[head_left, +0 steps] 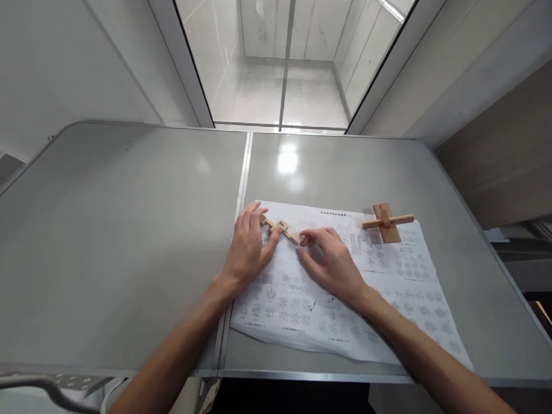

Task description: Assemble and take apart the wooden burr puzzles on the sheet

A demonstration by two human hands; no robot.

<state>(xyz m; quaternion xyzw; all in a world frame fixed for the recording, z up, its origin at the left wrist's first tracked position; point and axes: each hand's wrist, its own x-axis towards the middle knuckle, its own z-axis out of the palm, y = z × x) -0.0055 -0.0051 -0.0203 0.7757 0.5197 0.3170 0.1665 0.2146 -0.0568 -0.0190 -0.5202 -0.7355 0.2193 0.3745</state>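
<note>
Both hands are at a light wooden puzzle piece point(295, 237), a slim bar lying slantwise over the paper sheet point(296, 268). A small block marked with a dark numeral 3 point(282, 225) sits at the bar's middle. My left hand point(250, 245) holds the bar's left end, its thumb near the numbered block. At the right end, my right hand point(331, 257) pinches the bar between thumb and bent fingers. Some of the fingertips' contact is hidden. Farther right on the sheet stands a wooden cross-shaped assembly point(391, 234), a flat plate with a stick crossing it.
The white sheet carries many small printed diagrams and text, and its near edge is wavy. It lies on the right half of a grey folding table point(166, 227) with a metal seam point(244, 169). A glass door point(285, 62) stands beyond the far edge. A cable point(38, 383) runs at lower left.
</note>
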